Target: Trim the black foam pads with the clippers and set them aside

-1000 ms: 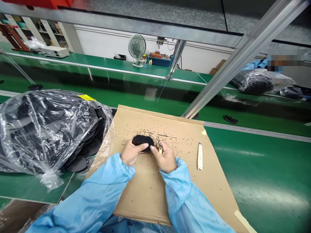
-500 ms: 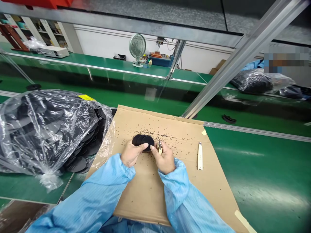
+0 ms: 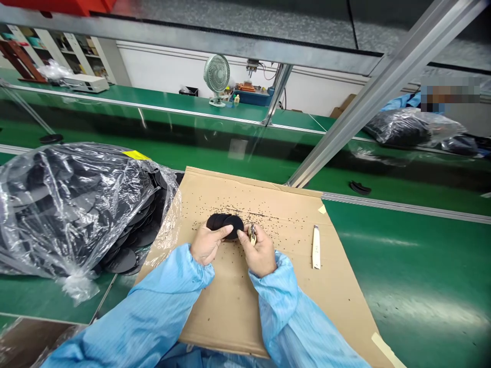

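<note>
Several thin black round discs (image 3: pixel 226 225), fanned so that they overlap, are gripped by my left hand (image 3: pixel 206 244), its thumb lying on the top one. My right hand (image 3: pixel 261 250) is closed around a small metal-tipped tool with a pale yellow handle (image 3: pixel 252 235); its exact kind is hard to make out. The right thumb tip touches the right edge of the top disc. Both hands are over a cardboard sheet (image 3: pixel 230 306), where tiny black bits (image 3: pixel 264 209) lie scattered around and beyond the discs. A white-handled cutter-like tool (image 3: pixel 316 248) rests on the cardboard to the right.
A big clear plastic bag (image 3: pixel 76 204) full of black discs stands at the left, with loose discs (image 3: pixel 121 259) spilling from it. A slanted metal post (image 3: pixel 345 117) rises behind the cardboard. Across the green bench (image 3: pixel 422 245), a fan (image 3: pixel 217 76) and another bag (image 3: pixel 402 128) stand farther off.
The fanned discs have shifted and spread very slightly in the left hand. Otherwise both hands keep almost the same place and grip.
</note>
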Available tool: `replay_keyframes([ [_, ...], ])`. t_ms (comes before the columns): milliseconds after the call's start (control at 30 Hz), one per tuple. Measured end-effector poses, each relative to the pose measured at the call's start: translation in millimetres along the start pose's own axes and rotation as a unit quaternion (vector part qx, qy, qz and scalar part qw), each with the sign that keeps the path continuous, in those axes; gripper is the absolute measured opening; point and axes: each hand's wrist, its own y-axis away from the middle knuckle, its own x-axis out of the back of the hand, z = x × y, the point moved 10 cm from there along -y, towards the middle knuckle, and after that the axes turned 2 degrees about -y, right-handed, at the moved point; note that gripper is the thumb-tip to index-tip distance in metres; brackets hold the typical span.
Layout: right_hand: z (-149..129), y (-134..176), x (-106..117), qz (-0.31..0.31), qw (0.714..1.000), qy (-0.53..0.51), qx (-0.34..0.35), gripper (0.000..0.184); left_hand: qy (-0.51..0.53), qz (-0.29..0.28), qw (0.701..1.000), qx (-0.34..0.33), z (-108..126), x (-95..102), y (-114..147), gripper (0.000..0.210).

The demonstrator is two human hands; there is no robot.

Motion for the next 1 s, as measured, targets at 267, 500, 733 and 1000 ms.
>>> replay_keyframes([
  [267,-0.6,-2.2,-1.4,-0.018,1.0,0.003,0.0,0.017,-0.02,-0.022,1.0,0.0,-1.0,0.2,-0.7,0.026],
  [500,7.7,-4.9,-3.1,-0.024,0.991,-0.12,-0.056,0.03,-0.056,-0.046,0.997,0.028,-6.7,-1.8,0.8,0.026],
  [733,24.3,-2.8,-11.8,-0.002,0.952,-0.265,-0.155,0.039,-0.109,-0.041,0.993,0.024,-6.4,-3.0,4.3,0.022],
  [1000,9.1,-0.7,-4.1,0.01,0.982,-0.167,-0.089,0.028,-0.056,-0.009,0.996,0.062,-12.7,3.2,3.8,0.029],
])
